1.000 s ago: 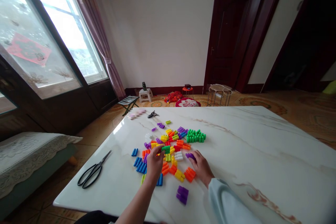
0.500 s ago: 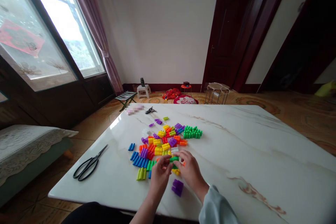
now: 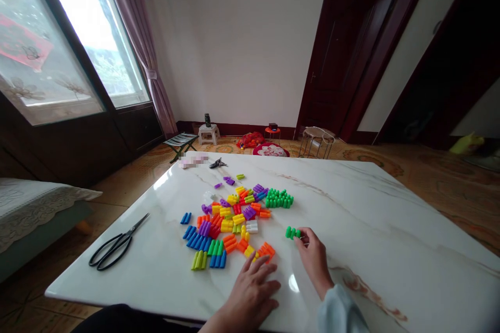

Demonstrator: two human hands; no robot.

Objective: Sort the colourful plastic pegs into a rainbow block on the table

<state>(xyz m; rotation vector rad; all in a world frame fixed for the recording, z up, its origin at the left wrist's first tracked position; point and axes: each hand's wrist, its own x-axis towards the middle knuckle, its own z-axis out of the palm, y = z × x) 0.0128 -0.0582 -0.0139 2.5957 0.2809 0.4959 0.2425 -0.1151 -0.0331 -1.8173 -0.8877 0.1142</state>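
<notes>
Green block (image 3: pixel 292 232), head view: pinched at its near end by the thumb and fingers of the right hand (image 3: pixel 311 255), right of the coloured blocks (image 3: pixel 226 226). Left hand (image 3: pixel 253 291), palm down, fingers spread, near the orange block (image 3: pixel 267 251). Far: green cluster (image 3: pixel 279 198). Left: black-handled scissors (image 3: pixel 119 242) on the marbled table (image 3: pixel 375 208).
</notes>
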